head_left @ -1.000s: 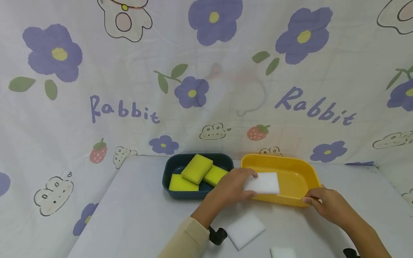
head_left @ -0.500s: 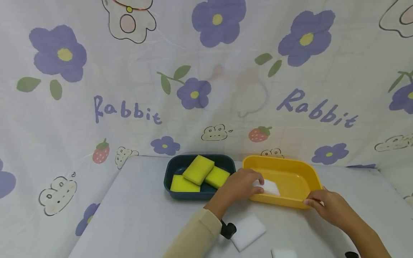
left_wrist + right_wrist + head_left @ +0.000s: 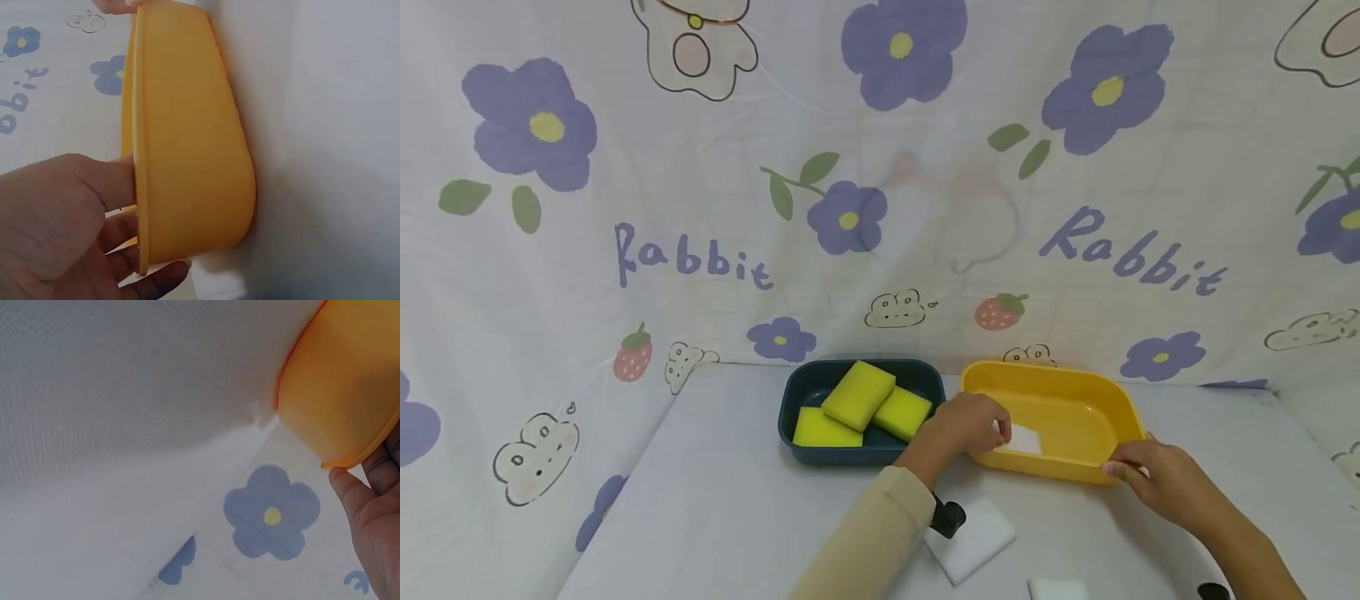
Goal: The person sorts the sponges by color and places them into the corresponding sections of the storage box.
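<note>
Head: I see a yellow rounded plastic tray (image 3: pixel 1052 469) on the white desk (image 3: pixel 737 500), a flat white foam block (image 3: pixel 1026 440) inside its left half. Left hand (image 3: pixel 968 421) dips in there, fingers bent; can't tell whether its grip has the block. Left wrist: fingers behind the tray's rim, block hidden. Right wrist: right hand's (image 3: pixel 378 509) grip pinched closed on the rim.

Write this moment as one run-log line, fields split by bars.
left hand: over yellow tray, grip unclear | right hand: grips yellow tray | yellow tray: white pad inside | dark tray: three yellow sponges
</note>
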Motion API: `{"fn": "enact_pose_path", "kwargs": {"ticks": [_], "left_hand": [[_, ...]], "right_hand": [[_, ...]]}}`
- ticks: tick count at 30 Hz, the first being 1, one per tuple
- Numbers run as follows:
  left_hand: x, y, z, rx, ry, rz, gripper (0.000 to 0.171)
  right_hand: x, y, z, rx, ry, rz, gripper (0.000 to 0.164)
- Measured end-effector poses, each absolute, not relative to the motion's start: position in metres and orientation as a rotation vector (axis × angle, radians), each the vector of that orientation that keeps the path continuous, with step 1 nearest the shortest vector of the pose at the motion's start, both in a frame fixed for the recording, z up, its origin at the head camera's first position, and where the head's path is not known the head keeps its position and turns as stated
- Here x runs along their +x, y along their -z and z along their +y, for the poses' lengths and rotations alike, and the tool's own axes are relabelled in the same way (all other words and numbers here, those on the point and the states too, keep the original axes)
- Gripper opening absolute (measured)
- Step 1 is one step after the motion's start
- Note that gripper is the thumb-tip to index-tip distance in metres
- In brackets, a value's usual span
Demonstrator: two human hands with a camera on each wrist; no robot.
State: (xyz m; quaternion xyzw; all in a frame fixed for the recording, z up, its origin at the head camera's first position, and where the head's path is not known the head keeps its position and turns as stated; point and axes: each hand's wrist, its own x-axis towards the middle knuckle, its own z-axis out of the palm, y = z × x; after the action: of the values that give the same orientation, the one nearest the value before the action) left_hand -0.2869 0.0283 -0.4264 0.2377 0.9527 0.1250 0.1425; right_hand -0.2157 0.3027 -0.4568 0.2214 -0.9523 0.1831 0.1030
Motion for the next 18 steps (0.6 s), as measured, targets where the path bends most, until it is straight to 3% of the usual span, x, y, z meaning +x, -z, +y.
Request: {"fn": "enact_pose_path", "kwargs": {"ticks": [9, 18], "left_hand": [[-0.2925, 0.4241, 0.0342, 0.571, -0.273, 2.673, 0.017], [-0.2931, 0.4272, 0.0380, 0.615, -0.092, 2.624, 0.010]], "right_hand": [[-0.2182, 0.4561, 0.3021, 0.693, -0.550, -2.769, 0.014], [-0.2194, 0.4556, 0.3039, 0.705, -0.558, -2.773, 0.016]]}}
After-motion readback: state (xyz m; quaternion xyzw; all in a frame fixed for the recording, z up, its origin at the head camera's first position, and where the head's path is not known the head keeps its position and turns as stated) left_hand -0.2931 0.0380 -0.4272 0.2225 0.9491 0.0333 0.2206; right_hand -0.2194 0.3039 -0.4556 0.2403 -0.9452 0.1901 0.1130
